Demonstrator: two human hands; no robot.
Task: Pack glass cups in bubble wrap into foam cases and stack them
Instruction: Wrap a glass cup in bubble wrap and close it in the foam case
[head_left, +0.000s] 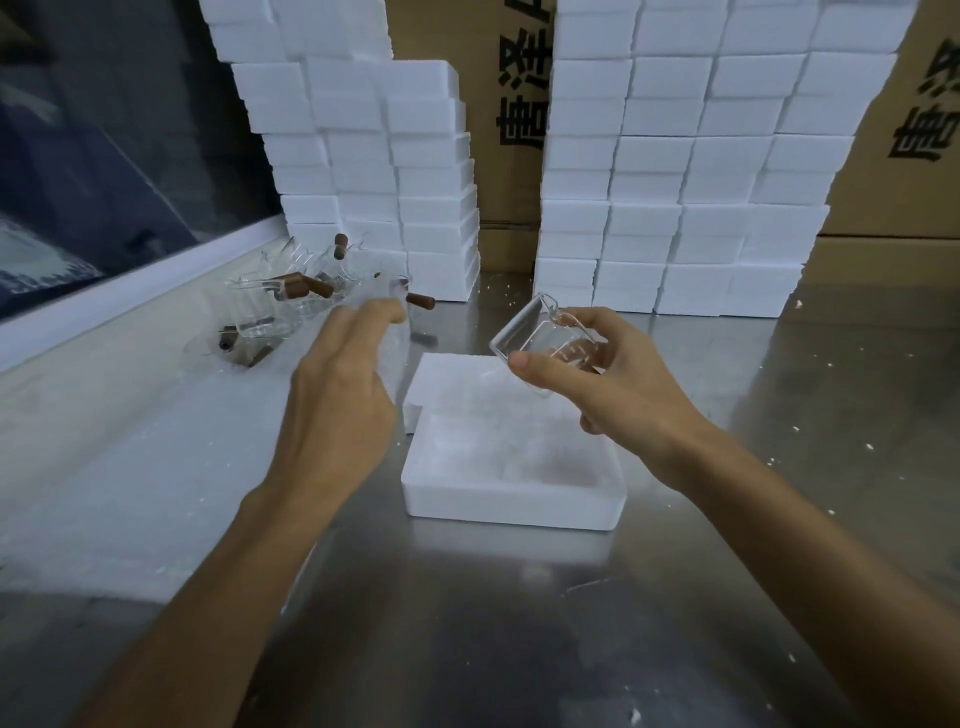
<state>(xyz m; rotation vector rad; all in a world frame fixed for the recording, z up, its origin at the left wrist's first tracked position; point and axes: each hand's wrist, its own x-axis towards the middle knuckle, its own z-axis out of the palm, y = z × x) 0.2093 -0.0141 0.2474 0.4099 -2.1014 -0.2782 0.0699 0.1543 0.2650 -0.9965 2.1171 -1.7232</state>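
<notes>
Nearest, at 6 o'clock, the steel surface lies bare and reflective, flecked with white foam crumbs, with open room on both sides of the forearms. Just beyond, at centre, an open foam case sits with its front edge square to the viewer; its lid lies behind it, touching the far rim. The right hand hovers over the case's far right corner, fingers and thumb curled round a clear glass cup tilted with its mouth toward 10 o'clock. The left hand reaches toward 11 o'clock with fingers extended, touching a blurred sheet of bubble wrap; whether it pinches the sheet I cannot tell. Past it, at 10 o'clock, more glass cups with brown handles lie heaped near the wall edge. Farthest, stacked foam cases rise at 12 and 1 o'clock before cardboard boxes.
</notes>
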